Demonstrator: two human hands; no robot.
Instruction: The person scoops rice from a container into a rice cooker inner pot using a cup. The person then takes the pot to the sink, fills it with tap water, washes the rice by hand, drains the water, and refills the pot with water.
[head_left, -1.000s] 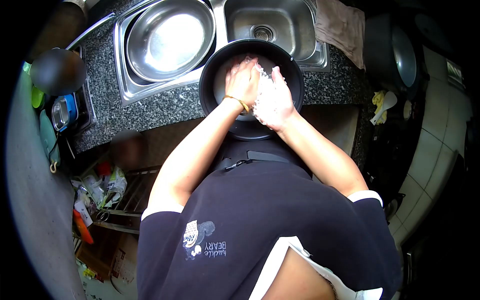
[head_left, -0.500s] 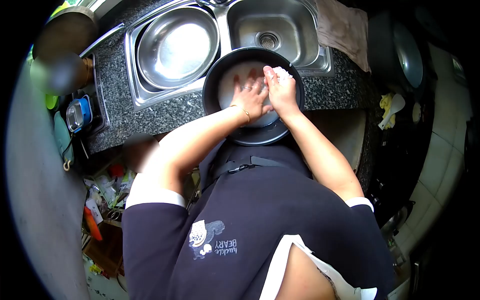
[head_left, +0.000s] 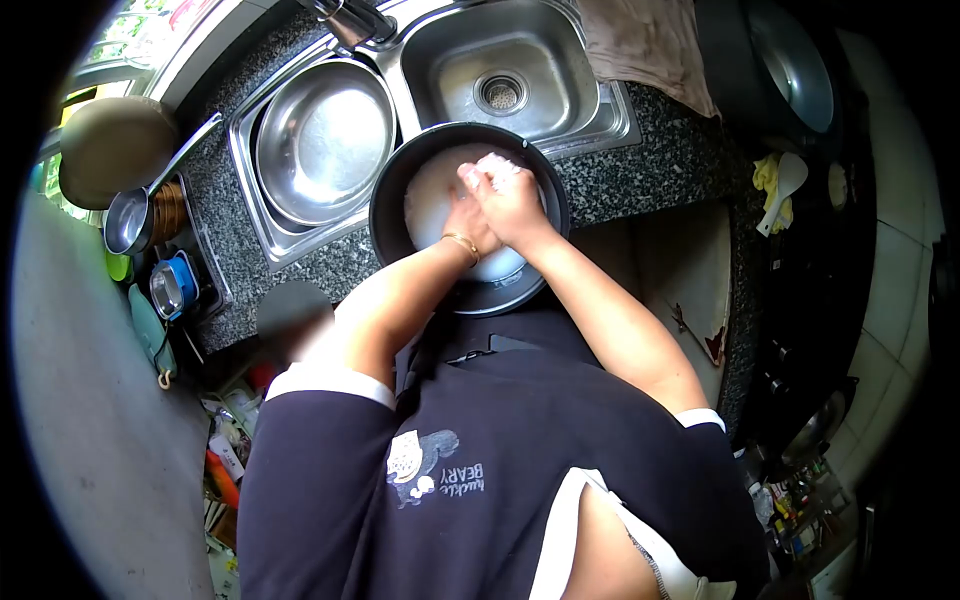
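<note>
A dark round pot (head_left: 388,200) rests at the counter's front edge, against the body, with cloudy whitish water (head_left: 428,205) inside. My left hand (head_left: 470,222), with a gold bracelet at the wrist, is dipped in the water; its fingers are hidden below the surface. Just above and to the right, my right hand (head_left: 512,208) is closed round a clump of wet white grains (head_left: 500,168), some of which show past its fingers. The two hands overlap in this view.
Behind the pot is a double steel sink (head_left: 410,75), with a large steel basin (head_left: 325,140) in its left bowl. A brown cloth (head_left: 645,50) hangs at the right. Small pans (head_left: 128,222) stand at the left; a white spoon (head_left: 785,190) lies far right.
My left hand went from beside the right hand down into the water. My right hand closed round the grains and moved left over it. The view has shifted, showing the faucet.
</note>
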